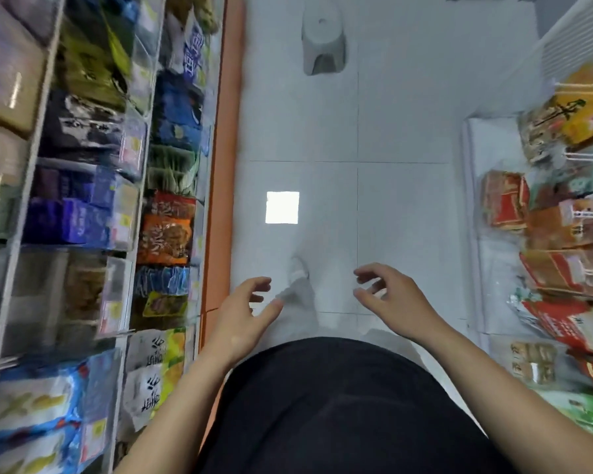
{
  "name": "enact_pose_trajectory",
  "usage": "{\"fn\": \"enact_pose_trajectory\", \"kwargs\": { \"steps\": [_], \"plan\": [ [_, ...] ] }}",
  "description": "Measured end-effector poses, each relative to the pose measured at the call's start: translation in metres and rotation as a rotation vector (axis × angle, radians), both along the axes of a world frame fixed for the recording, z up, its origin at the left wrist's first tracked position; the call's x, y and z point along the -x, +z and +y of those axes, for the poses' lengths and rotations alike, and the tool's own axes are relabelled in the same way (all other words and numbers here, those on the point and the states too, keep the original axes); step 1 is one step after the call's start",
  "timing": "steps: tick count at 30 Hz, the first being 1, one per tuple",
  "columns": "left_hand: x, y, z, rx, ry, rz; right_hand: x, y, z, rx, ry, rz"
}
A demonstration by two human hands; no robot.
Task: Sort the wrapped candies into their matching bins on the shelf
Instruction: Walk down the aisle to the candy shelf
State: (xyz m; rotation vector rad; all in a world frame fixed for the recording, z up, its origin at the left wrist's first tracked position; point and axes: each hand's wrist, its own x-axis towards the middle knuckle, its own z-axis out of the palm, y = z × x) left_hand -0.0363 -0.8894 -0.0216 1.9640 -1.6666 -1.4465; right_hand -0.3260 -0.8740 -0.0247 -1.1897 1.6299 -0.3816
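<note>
I look straight down an aisle. My left hand [243, 313] hovers over the floor beside the left shelf, fingers loosely spread and holding nothing. My right hand [391, 295] hangs a little further right, fingers loosely curled, also holding nothing. The shelf on the left [216, 165] carries clear bins of wrapped candies: purple-blue packs [76, 213], orange packs [166, 230], blue packs [178, 111], white-and-yellow packs [154, 367]. The view is blurred by motion.
A white tiled floor [356, 131] runs between the shelves, with a bright square light reflection [282, 207]. A white plastic stool [323, 39] stands far ahead. On the right hang red and orange snack bags [541, 213] on pegs. My dark top fills the bottom.
</note>
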Motion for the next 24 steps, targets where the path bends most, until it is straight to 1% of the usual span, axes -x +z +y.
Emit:
{"fn": "enact_pose_trajectory", "kwargs": {
  "steps": [6, 10, 13, 17, 18, 24],
  "plan": [
    [0.024, 0.011, -0.152, 0.011, -0.131, 0.004, 0.019, 0.017, -0.101, -0.052, -0.095, 0.014],
    [0.064, 0.011, -0.251, 0.025, -0.252, -0.02, 0.051, 0.015, -0.161, -0.058, -0.167, 0.025],
    [0.103, 0.002, -0.321, 0.029, -0.293, -0.021, 0.082, 0.003, -0.215, -0.07, -0.178, 0.041],
    [0.151, 0.0, -0.404, 0.016, -0.292, -0.036, 0.129, -0.003, -0.309, -0.064, -0.181, 0.036],
    [0.158, 0.002, -0.423, 0.004, -0.276, -0.036, 0.141, -0.002, -0.337, -0.068, -0.192, 0.011],
    [0.166, 0.014, -0.507, -0.006, -0.16, -0.045, 0.169, 0.021, -0.495, -0.028, -0.112, -0.019]
  ]
}}
